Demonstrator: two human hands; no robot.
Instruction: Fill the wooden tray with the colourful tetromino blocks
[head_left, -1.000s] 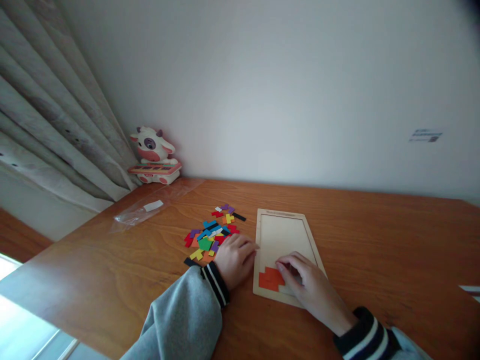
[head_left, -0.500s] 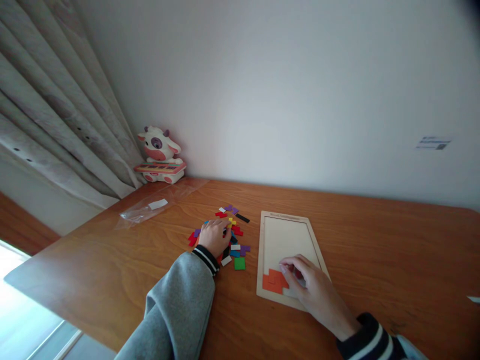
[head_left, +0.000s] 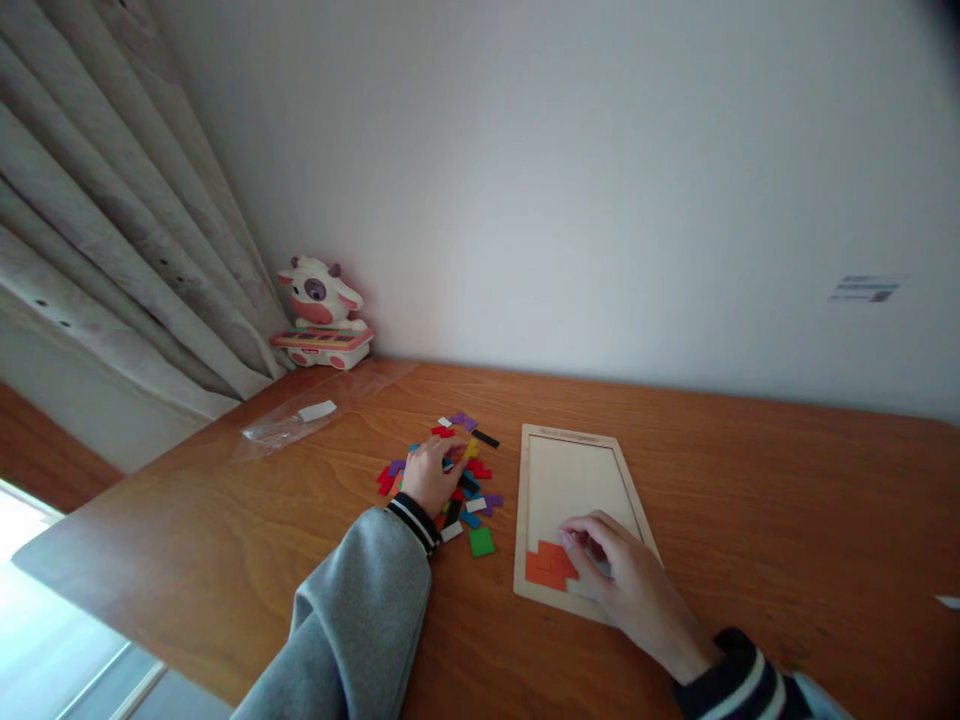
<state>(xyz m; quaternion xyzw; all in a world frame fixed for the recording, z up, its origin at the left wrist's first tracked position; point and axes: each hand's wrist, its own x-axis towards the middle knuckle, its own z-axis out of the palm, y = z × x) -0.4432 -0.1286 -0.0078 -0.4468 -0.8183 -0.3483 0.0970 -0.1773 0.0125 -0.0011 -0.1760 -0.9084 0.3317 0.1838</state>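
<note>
My left hand (head_left: 430,474) rests over a loose heap of small coloured puzzle pieces, its thumb and fingers apart and touching the pile. A yellow piece (head_left: 471,450) lies just beyond its fingertips, and a green square piece (head_left: 481,542) is at the near edge. My right hand (head_left: 611,562) hovers over the lower part of a pale wooden puzzle board (head_left: 574,475), thumb and forefinger pinched together. Whether anything is between them is hidden. Orange pieces (head_left: 550,567) fit together in the board's lower left corner.
A clear plastic bag (head_left: 289,425) lies left of the pieces. A cow-shaped toy keyboard (head_left: 322,315) stands in the back corner by the curtain (head_left: 112,220). The wall (head_left: 562,200) rises behind the wooden table (head_left: 772,500).
Several pieces under my left hand have shifted towards the right and nearer to me; the green square has turned slightly. My right hand has stayed in place over the board.
</note>
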